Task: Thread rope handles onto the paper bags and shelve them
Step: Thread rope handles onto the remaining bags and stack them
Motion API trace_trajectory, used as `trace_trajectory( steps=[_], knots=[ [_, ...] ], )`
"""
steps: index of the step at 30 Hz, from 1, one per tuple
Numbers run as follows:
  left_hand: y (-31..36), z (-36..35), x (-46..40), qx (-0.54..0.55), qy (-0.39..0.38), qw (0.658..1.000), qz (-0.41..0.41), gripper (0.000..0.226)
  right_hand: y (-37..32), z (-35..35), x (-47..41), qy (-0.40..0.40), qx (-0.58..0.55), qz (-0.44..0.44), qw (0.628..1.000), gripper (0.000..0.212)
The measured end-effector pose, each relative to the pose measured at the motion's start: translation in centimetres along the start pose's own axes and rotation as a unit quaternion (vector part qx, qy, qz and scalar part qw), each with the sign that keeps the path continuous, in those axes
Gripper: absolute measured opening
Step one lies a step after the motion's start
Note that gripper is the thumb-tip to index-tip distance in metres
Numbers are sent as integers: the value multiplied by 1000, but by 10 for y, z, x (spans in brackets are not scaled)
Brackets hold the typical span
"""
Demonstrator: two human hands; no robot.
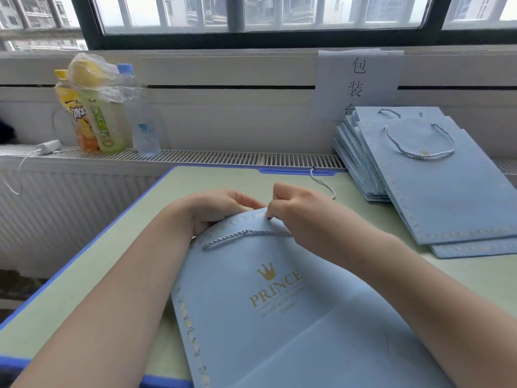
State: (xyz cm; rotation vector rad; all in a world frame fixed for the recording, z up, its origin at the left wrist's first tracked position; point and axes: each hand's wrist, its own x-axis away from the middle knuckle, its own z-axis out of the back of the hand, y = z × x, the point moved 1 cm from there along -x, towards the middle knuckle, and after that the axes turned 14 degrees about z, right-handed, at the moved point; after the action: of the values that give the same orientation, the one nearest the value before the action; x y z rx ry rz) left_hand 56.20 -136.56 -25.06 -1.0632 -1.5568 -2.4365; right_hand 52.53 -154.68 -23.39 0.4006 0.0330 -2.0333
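1. Head view, work surface: pale green table [92, 275] with a blue edge band, set against a white slatted radiator cover [223, 158] under a dark-framed window [263, 37]; blocks of flats show through the glass.
2. Head view, task item: light blue paper bag [265, 317], lying flat near the middle of the table, gold crown and "PRINCE" lettering facing up, its top edge lifted toward the hands.
3. Head view, left hand [212, 211]: fingers curled over the bag's top edge, a closed grip on the paper.
4. Head view, right hand [302, 217]: fingertips pinched on the rope handle [246, 236] at the bag's top edge, where a dark rope tip shows; the twisted blue-white rope lies in an arc across the bag's upper face.
5. Head view, loose rope [323, 182]: one further length lying on the table beyond the hands, its far end by a blue recess in the table's back edge.
6. Head view, finished stack [436, 189]: flat blue bags with rope handles fitted, piled at the right of the table, the far end leaning on the radiator cover.
7. Head view, wall: white paper sign [359, 79] with black characters, fixed above the stack.
8. Head view, left of radiator cover: three drink bottles [109, 119] standing together, crumpled clear plastic draped over their tops; a small white object with a cord lies further left.
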Motion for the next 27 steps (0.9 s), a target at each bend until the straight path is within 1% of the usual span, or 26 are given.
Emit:
trace_trajectory(
  steps=[3, 5, 6, 9, 12, 15, 17, 18, 19, 20, 21, 22, 24, 27],
  knots=[
    [-3, 2, -4, 8, -47, 999, -19, 31, 5, -3, 1, 10, -15, 12, 1000, 31],
    [-4, 2, -6, 13, -75, 996, -36, 25, 10, -8, 0, 36, -43, 25, 998, 21],
    [-4, 3, -6, 15, -83, 996, -41, 23, 11, -10, -1, 62, -66, 25, 996, 16],
    [-5, 4, -9, 9, -95, 994, -47, 22, 12, -12, -5, 122, -134, -9, 983, 4],
    [-6, 4, -10, 8, -100, 994, -53, 24, 14, -10, -6, 140, -182, -49, 972, 4],
    [-5, 4, -10, 5, -84, 995, -47, 18, 15, -11, -3, 135, -211, -69, 966, 5],
    [-4, 4, -8, -24, -64, 997, -36, 13, 17, -12, -2, 106, -233, -99, 962, 7],
    [-4, 3, -7, -38, -47, 998, -26, 13, 18, -13, -1, 88, -239, -113, 960, 6],
    [-4, 3, -7, -47, -23, 998, -17, 18, 19, -13, 0, 77, -252, -124, 957, 5],
    [-5, 3, -7, -54, 3, 998, -10, 22, 21, -12, 1, 73, -280, -138, 947, 4],
    [-5, 2, -8, -58, 21, 998, -8, 22, 22, -11, 3, 74, -319, -154, 932, 1],
    [-5, 1, -7, -59, 27, 998, -8, 18, 23, -9, 4, 76, -357, -171, 915, 3],
    [-4, -3, -7, -45, 14, 999, -15, 12, 25, -7, 6, 75, -402, -193, 892, 8],
    [-4, -6, -7, -15, -34, 999, -26, 18, 24, -5, 7, 67, -405, -179, 894, 11]
  ],
)
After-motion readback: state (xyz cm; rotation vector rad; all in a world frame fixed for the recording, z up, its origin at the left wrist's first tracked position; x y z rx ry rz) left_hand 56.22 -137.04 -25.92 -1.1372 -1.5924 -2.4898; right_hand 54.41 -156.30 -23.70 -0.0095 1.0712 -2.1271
